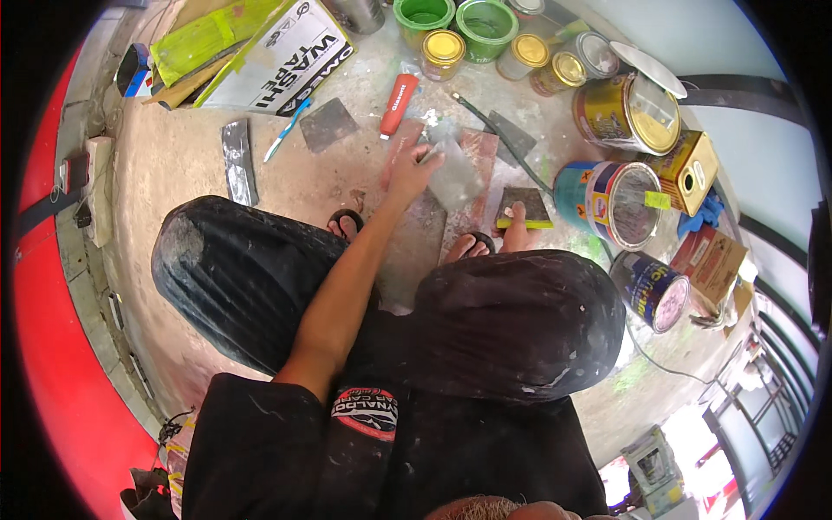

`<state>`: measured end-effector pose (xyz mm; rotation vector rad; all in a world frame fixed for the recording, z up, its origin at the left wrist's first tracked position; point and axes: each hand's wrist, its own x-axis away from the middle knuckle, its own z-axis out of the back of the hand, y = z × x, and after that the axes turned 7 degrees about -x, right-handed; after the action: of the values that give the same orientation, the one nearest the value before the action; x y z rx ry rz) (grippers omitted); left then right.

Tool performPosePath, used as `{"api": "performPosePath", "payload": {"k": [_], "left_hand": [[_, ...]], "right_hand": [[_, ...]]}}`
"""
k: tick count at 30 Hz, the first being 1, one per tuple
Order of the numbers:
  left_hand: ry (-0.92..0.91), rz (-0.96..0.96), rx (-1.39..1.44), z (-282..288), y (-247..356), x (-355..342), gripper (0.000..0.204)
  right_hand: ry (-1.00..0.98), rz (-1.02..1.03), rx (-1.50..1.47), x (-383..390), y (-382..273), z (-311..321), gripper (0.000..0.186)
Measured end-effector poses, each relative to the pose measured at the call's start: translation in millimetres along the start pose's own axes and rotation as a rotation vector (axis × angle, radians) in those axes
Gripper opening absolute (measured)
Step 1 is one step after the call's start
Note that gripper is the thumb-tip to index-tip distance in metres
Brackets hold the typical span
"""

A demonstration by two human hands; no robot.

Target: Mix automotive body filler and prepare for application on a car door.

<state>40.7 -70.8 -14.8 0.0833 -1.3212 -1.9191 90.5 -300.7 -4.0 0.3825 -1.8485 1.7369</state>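
Note:
I hold the edge of a greyish square sheet (459, 178) in the closed fingers of my left hand (414, 171), above reddish flat pieces (481, 147) on the floor. My right hand (514, 225) grips a dark square block with a yellow-green edge (533, 202), thumb on top, beside my right knee (520, 321). Just beyond my left hand lies a red tube (400, 104). A dark rod (498, 134) runs diagonally to the right, near a dark square plate (511, 123). Farther left are another dark plate (328, 126), a blue-and-white slim tool (286, 130) and a silvery strip (236, 160).
A white printed box (269, 61) stands at upper left. Green tubs (485, 26), small jars (442, 54), large cans (626, 113), a blue-labelled can (589, 199), a square tin (685, 173) and a cardboard box (706, 264) line the back and right. A red wall (48, 329) edges the left.

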Motion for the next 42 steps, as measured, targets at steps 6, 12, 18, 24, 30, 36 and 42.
{"api": "performPosePath", "payload": {"k": [6,12,18,24,30,36,42], "left_hand": [[-0.391,0.26,0.216,4,-14,15,0.029],[-0.665,0.314,-0.251,16,15,39,0.037],[-0.966,0.518,-0.434,9,3,49,0.07],[-1.272,0.54,-0.191,16,28,57,0.085],[-1.085,0.461,0.124,-5,9,78,0.079],[-0.74,0.51,0.153,-24,12,74,0.061],[-0.598,0.507,0.303,-34,17,31,0.057]], "right_hand": [[0.053,-0.05,0.079,22,-7,-12,0.042],[-0.096,-0.09,0.033,35,0,-10,0.041],[-0.132,-0.195,0.171,58,2,-6,0.042],[-0.045,-0.158,0.14,78,-16,-22,0.033],[-0.087,-0.178,0.233,74,-9,-38,0.03],[-0.096,-0.198,0.326,51,2,-51,0.028],[-0.182,-0.153,0.17,16,33,-54,0.024]]}}
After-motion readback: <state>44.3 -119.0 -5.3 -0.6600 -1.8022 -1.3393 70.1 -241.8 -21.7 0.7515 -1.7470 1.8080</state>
